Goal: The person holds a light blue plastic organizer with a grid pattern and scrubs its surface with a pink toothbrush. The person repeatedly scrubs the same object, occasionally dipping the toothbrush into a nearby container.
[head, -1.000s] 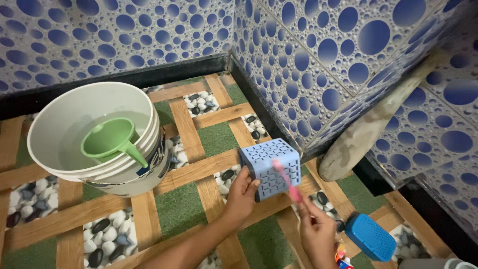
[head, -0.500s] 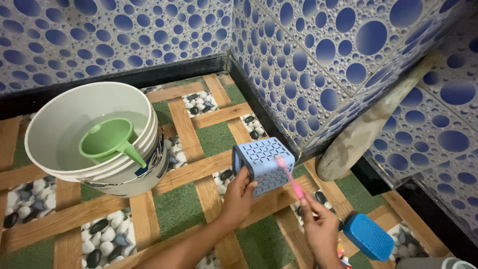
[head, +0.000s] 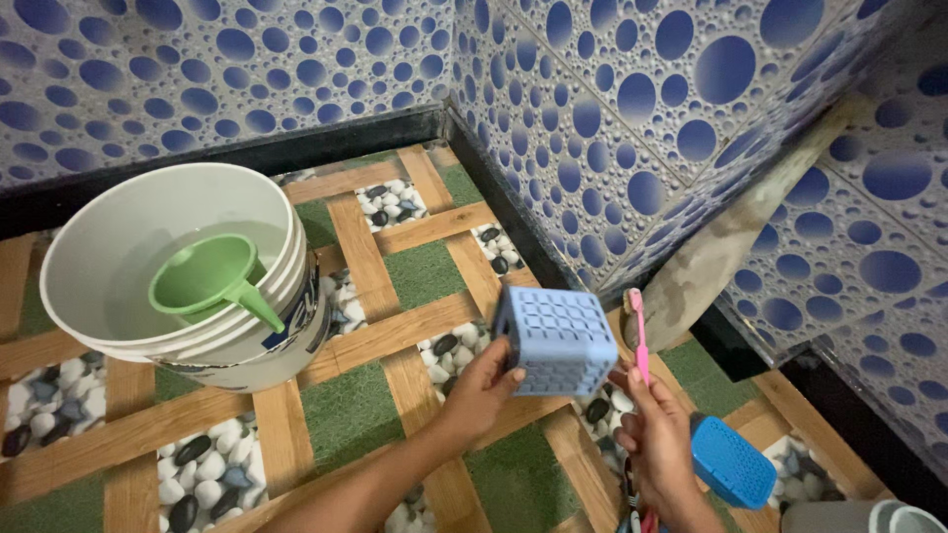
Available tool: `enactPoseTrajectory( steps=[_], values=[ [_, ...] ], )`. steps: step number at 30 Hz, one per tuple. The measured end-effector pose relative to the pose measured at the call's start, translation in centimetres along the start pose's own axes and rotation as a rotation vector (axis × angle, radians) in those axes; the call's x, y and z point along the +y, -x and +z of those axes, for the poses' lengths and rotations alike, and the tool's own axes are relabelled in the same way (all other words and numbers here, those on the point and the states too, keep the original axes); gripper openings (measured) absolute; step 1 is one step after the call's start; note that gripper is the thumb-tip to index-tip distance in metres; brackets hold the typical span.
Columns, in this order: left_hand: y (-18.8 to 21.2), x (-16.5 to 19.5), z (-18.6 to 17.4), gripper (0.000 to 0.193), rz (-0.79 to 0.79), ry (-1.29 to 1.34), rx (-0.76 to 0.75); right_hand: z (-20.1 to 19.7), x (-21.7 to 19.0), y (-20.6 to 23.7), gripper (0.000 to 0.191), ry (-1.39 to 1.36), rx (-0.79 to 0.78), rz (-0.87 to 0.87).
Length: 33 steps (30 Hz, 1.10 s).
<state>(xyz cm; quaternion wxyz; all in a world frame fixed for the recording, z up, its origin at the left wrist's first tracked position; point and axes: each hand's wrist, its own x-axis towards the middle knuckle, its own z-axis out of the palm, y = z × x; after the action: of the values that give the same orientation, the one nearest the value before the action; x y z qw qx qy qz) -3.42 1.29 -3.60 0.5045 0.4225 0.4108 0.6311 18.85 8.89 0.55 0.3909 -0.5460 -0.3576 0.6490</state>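
I'm seeing the blue box (head: 558,341), a perforated cube, being held up off the floor (head: 346,415), tilted, near the corner where the two bubble-tiled walls (head: 612,128) meet. My left hand (head: 482,390) is grasping it from the lower left, thumb lying on its front face, fingers going behind it. My right hand (head: 660,439) is clenching a pink toothbrush (head: 639,334) by the handle, brush head pointing up, just beside the box's right edge; I cannot tell if the bristles are touching it. A blue pad (head: 733,462) with a dotted surface is sitting just right of that hand, low in the frame; whether the hand is holding it too, I cannot tell. Well apart on the left, a white bucket (head: 109,247) is standing on the floor holding water, with a green mug (head: 209,276) floating in it, handle pointing right over the rim side. A mottled grey plank (head: 731,247) is leaning against the right wall behind the toothbrush. The floor is patterned with wood strips, grass squares and pebbles.
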Motion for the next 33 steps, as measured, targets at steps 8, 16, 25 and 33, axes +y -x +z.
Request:
enactPoseTrajectory(
  steps=[8,16,25,33],
  values=[
    [0.1,0.0,0.4,0.043,-0.356,0.043,-0.002,0.9,-0.5,1.1,0.026,-0.053,-0.056,0.041],
    [-1.9,0.1,1.4,0.043,-0.390,0.023,0.080,0.1,0.3,1.1,0.026,-0.045,0.022,0.042],
    [-2.1,-1.6,3.0,0.038,-0.236,-0.491,0.072,-4.5,1.2,0.3,0.017,0.043,0.078,-0.040],
    [-2.1,-2.3,5.0,0.035,-0.432,0.043,-0.024,-18.1,0.3,-1.5,0.019,0.299,0.338,-0.298]
  ],
)
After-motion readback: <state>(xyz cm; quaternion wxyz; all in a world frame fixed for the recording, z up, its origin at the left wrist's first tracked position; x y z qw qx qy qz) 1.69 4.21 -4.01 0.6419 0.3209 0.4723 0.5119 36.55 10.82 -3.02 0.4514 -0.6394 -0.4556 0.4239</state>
